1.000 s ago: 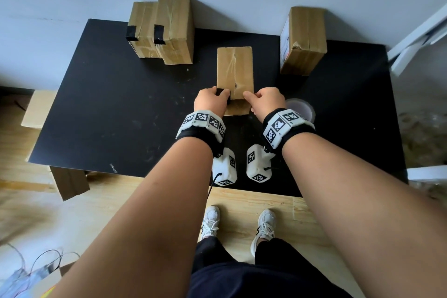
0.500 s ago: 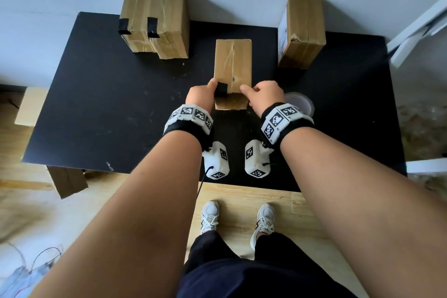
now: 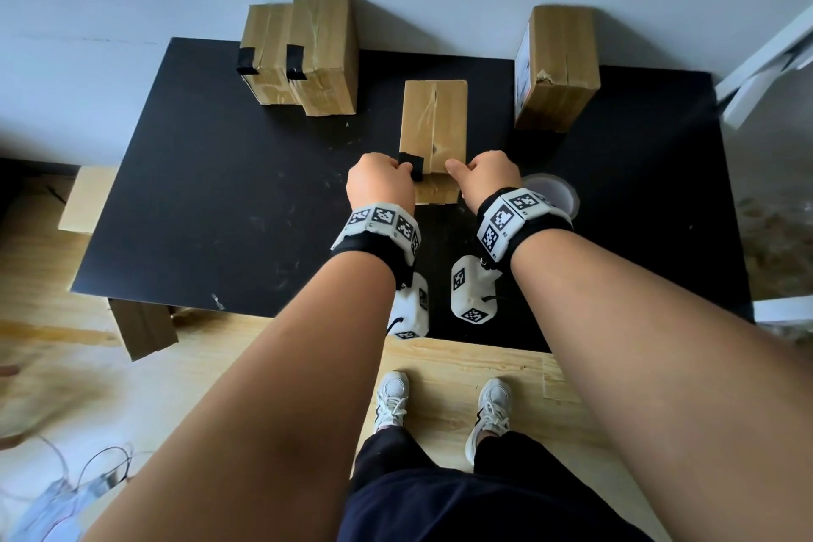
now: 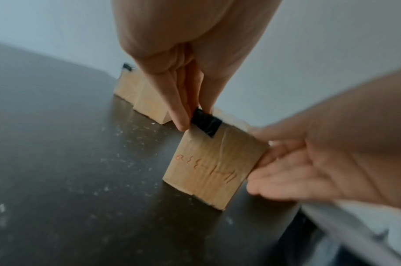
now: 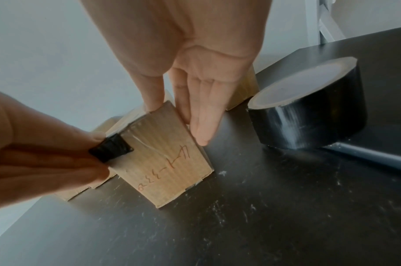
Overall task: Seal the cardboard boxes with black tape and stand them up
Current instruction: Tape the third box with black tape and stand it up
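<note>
The small brown cardboard box with red handwriting on its near face (image 3: 433, 132) stood upright near the middle of the black tabletop (image 3: 220, 198), and a short strip of black tape (image 4: 206, 124) was folded over its top near edge, one end on the top and the other running down the near face. The left hand (image 3: 380, 185) pressed that strip with thumb and fingertips (image 4: 180, 115) on either side of the tape, curled round the box's upper left corner. The right hand (image 3: 488, 174) steadied the box from the right, its fingers straight along the side and the thumb on the top corner. By the look of it, this box was at the last of its sealing, the tape being rubbed down; it already stood on end. At the far left, two brown cardboard boxes with black tape tabs (image 3: 303, 57) stood side by side, touching, and looked finished. At the far right another brown cardboard box (image 3: 556, 66) stood upright with no black tape visible from here, so it probably remained to be done. The roll of black tape (image 5: 308, 106) lay flat just right of the right hand.
</note>
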Available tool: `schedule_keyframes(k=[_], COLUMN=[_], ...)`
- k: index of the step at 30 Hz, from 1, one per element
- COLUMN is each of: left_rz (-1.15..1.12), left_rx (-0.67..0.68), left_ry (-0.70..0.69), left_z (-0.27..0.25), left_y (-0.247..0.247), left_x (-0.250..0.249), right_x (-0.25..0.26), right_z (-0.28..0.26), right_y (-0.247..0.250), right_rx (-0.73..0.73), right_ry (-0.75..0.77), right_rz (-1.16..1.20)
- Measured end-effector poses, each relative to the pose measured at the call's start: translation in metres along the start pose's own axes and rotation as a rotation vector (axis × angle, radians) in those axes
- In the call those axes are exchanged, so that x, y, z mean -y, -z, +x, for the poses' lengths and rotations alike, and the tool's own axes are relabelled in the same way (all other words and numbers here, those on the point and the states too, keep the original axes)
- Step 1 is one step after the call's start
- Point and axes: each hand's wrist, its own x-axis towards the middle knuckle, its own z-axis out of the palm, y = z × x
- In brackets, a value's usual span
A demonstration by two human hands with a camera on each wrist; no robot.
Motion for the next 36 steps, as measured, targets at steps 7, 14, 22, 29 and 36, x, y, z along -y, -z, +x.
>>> schedule_keyframes(k=[7, 14, 22, 29, 36], left_rz=[0.104, 0.134, 0.248, 0.453, 0.481], left_rx=[-0.030, -0.083, -0.061, -0.060, -0.090], left_ry=[-0.146, -0.155, -0.208, -0.446, -0.596], left_z=[-0.011, -0.009, 0.020, 0.080, 0.131], left_y=[-0.009, -0.011, -0.004, 0.017, 0.037], left_x=[0.009, 0.007, -0.002, -0.021, -0.024], right_x=[-0.003, -0.003, 0.017, 0.060, 0.096], right_z=[0.002, 0.005, 0.023, 0.061, 0.088], right_y=[0.002, 0.009, 0.009, 0.012, 0.004], right_rx=[0.015, 0.083, 0.062, 0.030, -0.002], right_ry=[0.052, 0.094, 0.080, 0.004, 0.001], right_rz=[-0.033, -0.068, -0.062, -0.070, 0.011])
